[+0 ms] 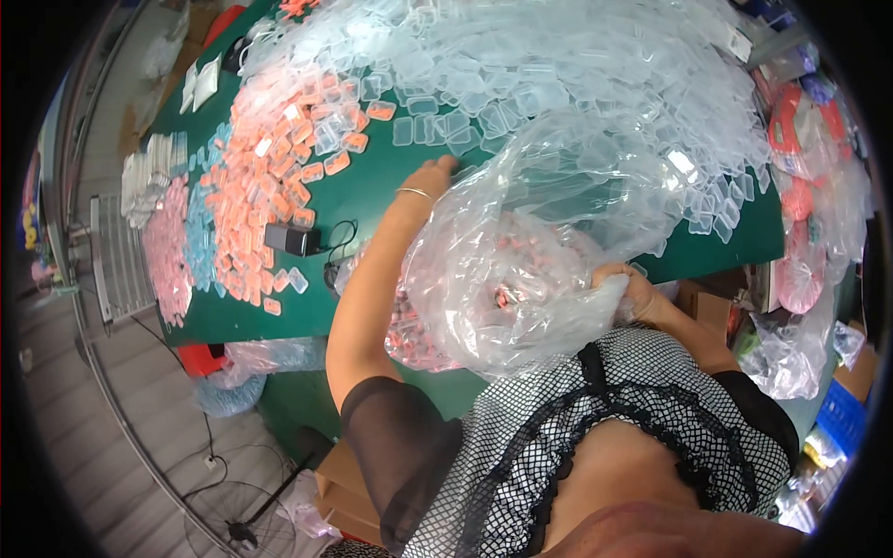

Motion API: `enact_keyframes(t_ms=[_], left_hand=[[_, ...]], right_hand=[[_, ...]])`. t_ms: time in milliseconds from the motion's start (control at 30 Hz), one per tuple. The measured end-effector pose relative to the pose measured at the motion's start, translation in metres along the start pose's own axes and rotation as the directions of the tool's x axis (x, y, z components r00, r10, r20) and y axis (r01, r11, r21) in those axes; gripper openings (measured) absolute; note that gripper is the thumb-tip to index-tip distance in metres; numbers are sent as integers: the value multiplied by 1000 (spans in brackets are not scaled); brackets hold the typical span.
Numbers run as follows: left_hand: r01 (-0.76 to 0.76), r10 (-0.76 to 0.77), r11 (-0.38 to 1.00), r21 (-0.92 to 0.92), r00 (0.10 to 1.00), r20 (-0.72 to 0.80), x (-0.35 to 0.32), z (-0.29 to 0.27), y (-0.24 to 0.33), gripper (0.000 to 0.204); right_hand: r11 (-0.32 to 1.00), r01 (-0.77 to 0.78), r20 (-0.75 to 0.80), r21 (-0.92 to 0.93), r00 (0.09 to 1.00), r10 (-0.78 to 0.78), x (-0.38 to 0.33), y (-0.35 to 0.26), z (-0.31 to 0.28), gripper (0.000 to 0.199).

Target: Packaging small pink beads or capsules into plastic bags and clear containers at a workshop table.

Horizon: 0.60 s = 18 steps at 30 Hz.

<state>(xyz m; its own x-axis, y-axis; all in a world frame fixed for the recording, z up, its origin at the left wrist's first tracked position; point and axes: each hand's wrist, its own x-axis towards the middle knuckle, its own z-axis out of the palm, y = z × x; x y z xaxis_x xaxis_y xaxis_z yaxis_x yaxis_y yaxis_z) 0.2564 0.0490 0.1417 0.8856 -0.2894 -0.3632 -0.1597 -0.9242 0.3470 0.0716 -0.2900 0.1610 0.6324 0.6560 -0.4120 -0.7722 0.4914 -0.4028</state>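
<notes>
Clear Bag (456,298) Bulges at the Edge of a Crowded Green Table (370,200)

Nearest you, the clear bag slumps at the table's near edge, close against your patterned top (507,437), perhaps so that your body can steady its loose bulk. Red and pale pieces (521,265) show through the film; glare blurs their shape. Your right hand (634,286) is closed, fingers curled over a gathered fold at the bag's right side, a grip that seems to keep the slack film from sliding. Your left arm stretches past the other side, and your left hand (433,177) lies at the film's far left edge; whether its fingers pinch the plastic or merely rest there, you cannot tell from this angle.

To your left, a black box (292,240) and its dark cable (342,237) sit beside your forearm, where a sleeve or the film could snag. Beyond it spread orange cases (279,186), then blue pieces (200,228) and pink pieces (167,256), apparently grouped by colour. Straight ahead, a deep heap of clear plastic cases (446,127) hems in the bag's far side, leaving little bare surface there. White packets (201,84) lie at the far left.
</notes>
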Motion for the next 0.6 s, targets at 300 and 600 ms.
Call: enact_keyframes(t_ms=[300,600], left_hand=[[-128,129,992,-20,979,159,-169,-16,33,34],[-6,34,978,-208,991,130,15,-5,109,34]], right_hand=[[970,87,53,-226,996,-77,0,23,-44,18],[982,105,-15,-155,994,-108,-3,9,-34,31]])
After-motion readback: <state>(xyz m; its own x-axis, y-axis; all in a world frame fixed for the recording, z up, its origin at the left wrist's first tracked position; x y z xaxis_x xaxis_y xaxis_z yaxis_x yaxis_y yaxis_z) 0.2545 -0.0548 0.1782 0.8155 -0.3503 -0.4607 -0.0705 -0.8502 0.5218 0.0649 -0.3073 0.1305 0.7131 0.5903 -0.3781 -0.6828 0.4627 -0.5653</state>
